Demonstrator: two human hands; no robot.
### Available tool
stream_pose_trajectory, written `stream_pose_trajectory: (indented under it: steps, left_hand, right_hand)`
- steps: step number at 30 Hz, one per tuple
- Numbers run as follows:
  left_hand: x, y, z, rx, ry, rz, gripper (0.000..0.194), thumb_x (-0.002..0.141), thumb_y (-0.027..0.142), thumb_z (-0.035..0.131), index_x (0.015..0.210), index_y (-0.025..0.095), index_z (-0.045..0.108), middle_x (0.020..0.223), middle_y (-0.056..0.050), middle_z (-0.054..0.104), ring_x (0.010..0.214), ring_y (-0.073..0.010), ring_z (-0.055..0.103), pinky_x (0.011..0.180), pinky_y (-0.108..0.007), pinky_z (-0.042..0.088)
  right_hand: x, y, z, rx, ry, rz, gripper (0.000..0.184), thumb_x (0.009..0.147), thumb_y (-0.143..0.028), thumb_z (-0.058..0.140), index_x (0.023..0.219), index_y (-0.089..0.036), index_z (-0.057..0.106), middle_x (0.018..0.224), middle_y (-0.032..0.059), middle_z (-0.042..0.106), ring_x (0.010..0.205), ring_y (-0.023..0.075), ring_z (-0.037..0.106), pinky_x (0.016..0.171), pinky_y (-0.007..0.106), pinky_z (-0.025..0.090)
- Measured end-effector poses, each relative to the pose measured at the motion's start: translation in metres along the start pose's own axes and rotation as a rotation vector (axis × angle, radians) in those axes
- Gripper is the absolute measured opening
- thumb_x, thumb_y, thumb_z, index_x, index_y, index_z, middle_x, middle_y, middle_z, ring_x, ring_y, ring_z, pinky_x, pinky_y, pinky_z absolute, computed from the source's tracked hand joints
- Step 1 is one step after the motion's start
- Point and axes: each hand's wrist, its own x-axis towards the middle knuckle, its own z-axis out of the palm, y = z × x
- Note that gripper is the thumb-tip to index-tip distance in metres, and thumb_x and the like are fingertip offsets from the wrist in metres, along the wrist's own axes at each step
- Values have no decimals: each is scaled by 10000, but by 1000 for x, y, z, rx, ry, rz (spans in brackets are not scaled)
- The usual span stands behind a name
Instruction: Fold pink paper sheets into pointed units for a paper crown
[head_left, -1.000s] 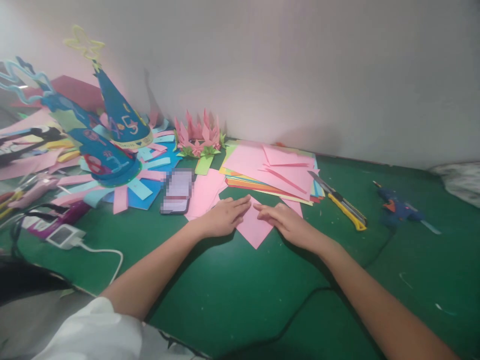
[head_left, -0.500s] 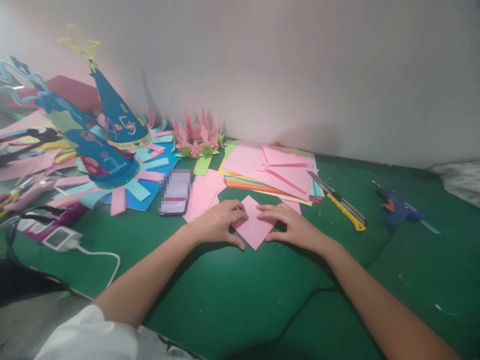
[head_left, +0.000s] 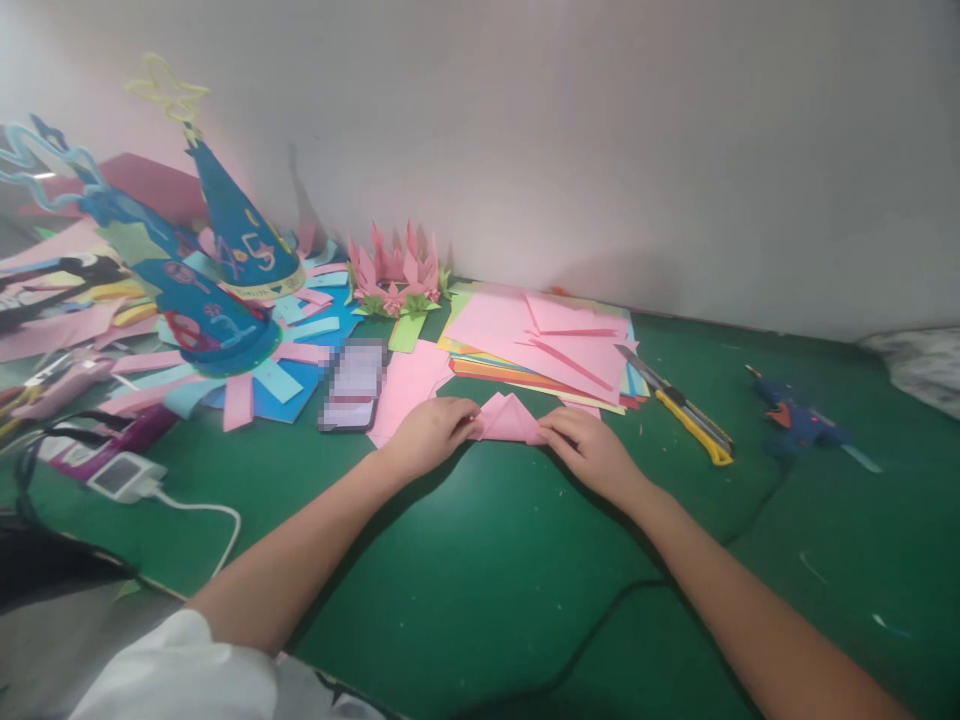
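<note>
A small piece of pink paper [head_left: 511, 418], folded over into a triangle with its point away from me, lies on the green table [head_left: 480, 560]. My left hand [head_left: 435, 432] pinches its left corner between thumb and fingers. At the opposite corner, my right hand [head_left: 589, 445] grips the paper the same way. Just beyond it is a stack of coloured sheets [head_left: 510, 325] with pink paper on top. More pink sheets [head_left: 411, 385] lie behind my left hand, beside a phone [head_left: 352, 385] whose screen is blurred out.
A yellow utility knife [head_left: 694, 425] and a blue glue gun [head_left: 802, 415] lie to the right, the gun's cord running toward me. Left stand blue cone hats [head_left: 244, 235], a pink paper crown [head_left: 397, 270] and a white charger [head_left: 124, 478] with its cable. A wall rises behind.
The pink square, which lay as a diamond, is now folded in half away from me into a triangle. Both hands have closed from loose fingers to pinches on its side corners.
</note>
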Motion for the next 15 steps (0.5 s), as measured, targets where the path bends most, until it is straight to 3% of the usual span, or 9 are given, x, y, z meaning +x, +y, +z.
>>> stream_pose_trajectory:
  steps: [5,15]
  left_hand:
    - [-1,5,0,47,-19,-157,149,895,278,496,992,175,545,710,-9,618,676,-189,577,593,-265,364]
    - [-7,2,-9,1,-51,-59,92,833,218,549,771,178,605,746,-19,616,686,-158,559,617,-251,390]
  right_hand:
    - [2,-3,1,-49,-3,91,279,923,-359,432,775,-202,610,772,44,630,772,198,544,722,326,400]
    - [3,-1,4,-219,-22,186,425,923,-443,361,616,-200,525,682,52,586,699,197,522,615,309,349]
